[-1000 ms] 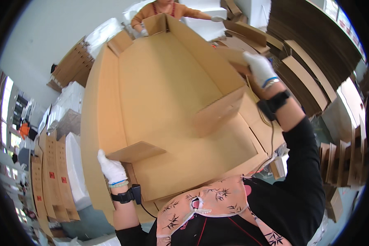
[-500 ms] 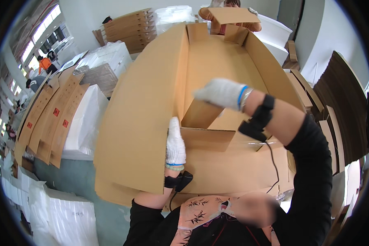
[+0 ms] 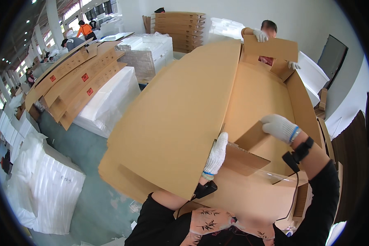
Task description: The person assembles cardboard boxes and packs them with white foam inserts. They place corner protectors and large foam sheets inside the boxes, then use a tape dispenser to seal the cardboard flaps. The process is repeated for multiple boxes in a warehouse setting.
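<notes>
A long open cardboard carton [image 3: 260, 88] lies before me, its broad left flap [image 3: 172, 106] raised and leaning outward. My left hand [image 3: 216, 155], in a white knit glove, rests along that flap's inner edge. Its visible fingers are stretched out and point away from me; the flap hides part of the hand. My right hand [image 3: 279, 128], gloved too, is closed on the upper edge of a small upright end flap [image 3: 252, 137]. Close to me, a folded cardboard panel [image 3: 246, 159] stands beside my left hand, with the wide near flap [image 3: 250, 192] spread below it.
At the carton's far end a co-worker [image 3: 268, 28] holds up the end flap [image 3: 274, 49] with gloved hands. On the left stand printed cardboard sheets [image 3: 78, 84], white foam blocks [image 3: 110, 102] and a plastic-wrapped stack [image 3: 53, 184]. Dark corrugated sheets [image 3: 352, 151] lean at the right.
My view has swung left, so the scene sits further right. My right hand has gone from blurred motion above the small flap to gripping its edge. The co-worker's panel now stands upright.
</notes>
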`<state>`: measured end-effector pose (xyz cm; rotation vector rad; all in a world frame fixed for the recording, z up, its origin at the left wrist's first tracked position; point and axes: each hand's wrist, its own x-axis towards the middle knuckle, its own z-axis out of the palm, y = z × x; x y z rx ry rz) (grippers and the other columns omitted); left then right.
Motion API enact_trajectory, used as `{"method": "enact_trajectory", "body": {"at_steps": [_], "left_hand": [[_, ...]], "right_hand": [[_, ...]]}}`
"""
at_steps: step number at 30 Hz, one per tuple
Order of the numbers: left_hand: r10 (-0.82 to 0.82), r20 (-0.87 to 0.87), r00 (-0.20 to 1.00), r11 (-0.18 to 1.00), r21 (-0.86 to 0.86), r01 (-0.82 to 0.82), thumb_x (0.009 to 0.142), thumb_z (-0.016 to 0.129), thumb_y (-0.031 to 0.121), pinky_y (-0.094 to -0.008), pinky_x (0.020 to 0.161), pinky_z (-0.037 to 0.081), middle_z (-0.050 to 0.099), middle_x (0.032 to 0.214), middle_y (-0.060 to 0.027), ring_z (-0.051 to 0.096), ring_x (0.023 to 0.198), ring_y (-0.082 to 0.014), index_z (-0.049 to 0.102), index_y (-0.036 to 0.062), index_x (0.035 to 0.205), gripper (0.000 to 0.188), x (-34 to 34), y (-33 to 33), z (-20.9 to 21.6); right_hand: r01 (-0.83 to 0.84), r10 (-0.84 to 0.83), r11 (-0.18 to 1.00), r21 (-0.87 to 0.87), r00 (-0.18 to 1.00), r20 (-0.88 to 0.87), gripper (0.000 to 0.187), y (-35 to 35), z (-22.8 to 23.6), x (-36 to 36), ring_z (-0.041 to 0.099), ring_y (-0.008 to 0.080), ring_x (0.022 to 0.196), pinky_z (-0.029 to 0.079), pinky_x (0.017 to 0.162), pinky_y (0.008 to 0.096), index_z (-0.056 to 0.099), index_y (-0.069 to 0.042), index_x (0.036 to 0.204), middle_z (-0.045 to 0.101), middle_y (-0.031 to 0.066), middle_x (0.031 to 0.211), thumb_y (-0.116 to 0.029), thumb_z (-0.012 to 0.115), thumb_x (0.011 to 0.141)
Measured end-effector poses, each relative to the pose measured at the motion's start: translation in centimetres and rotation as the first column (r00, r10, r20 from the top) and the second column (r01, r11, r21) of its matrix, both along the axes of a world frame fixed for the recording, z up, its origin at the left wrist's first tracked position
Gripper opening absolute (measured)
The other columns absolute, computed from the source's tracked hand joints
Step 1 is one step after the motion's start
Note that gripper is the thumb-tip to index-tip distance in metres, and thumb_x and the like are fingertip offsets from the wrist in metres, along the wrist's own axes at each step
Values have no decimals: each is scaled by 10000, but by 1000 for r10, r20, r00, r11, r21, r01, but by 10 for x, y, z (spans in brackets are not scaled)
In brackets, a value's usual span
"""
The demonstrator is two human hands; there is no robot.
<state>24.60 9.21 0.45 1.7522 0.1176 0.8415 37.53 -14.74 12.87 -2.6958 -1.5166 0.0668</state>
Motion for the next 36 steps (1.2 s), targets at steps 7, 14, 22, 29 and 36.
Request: {"method": "enact_trajectory", "body": {"at_steps": [7, 14, 22, 29, 36], "left_hand": [[-119, -60, 991, 963, -251, 101, 974, 657, 253, -353, 899, 512, 688, 1128, -95, 631, 1004, -192, 647, -39, 1197, 368, -10, 7, 19], [-179, -116, 977, 960, -236, 148, 1015, 560, 377, -339, 1070, 407, 584, 1353, -121, 538, 1207, -242, 569, -59, 1310, 527, -2, 5, 22], [-385, -132, 913, 771, -590, 240, 964, 575, 536, -403, 1107, 359, 535, 1326, -113, 486, 1228, -242, 490, 11, 1358, 661, 7, 22, 13], [-354, -261, 898, 870, -443, 215, 998, 365, 626, -417, 1238, 113, 135, 1644, -177, 133, 1520, -322, 110, 28, 1582, 874, -48, 55, 33], [-372, -253, 893, 764, -630, 140, 1049, 302, 452, -376, 1228, -74, 58, 1675, -75, -49, 1539, -256, 221, 119, 1586, 637, -93, -53, 51]], "right_hand": [[487, -487, 873, -12, 872, -41, 284, -132, 71, -93, 644, 389, 877, 514, 798, 447, 683, -7, 956, 670, 208, 868, -106, 517, 748], [508, -509, 849, 146, 860, -35, 455, -240, 10, -144, 569, 412, 798, 452, 726, 487, 641, -4, 693, 565, 226, 730, -383, 557, 930], [327, -360, 907, 266, 929, 88, 621, -252, -21, -132, 638, 396, 855, 377, 1085, 504, 656, -50, 655, 622, 155, 624, -536, 461, 989], [161, -584, 615, 772, 751, 309, 382, -343, -35, -198, 574, 331, 1119, 421, 1044, 464, 648, -76, 1127, 642, 133, 1125, -329, 717, 849], [711, -684, -659, 247, -702, 196, 872, -634, -192, -342, 304, 383, 1450, 282, 1128, 531, 416, -128, 1489, 359, 228, 1548, -597, 671, 799]]}}
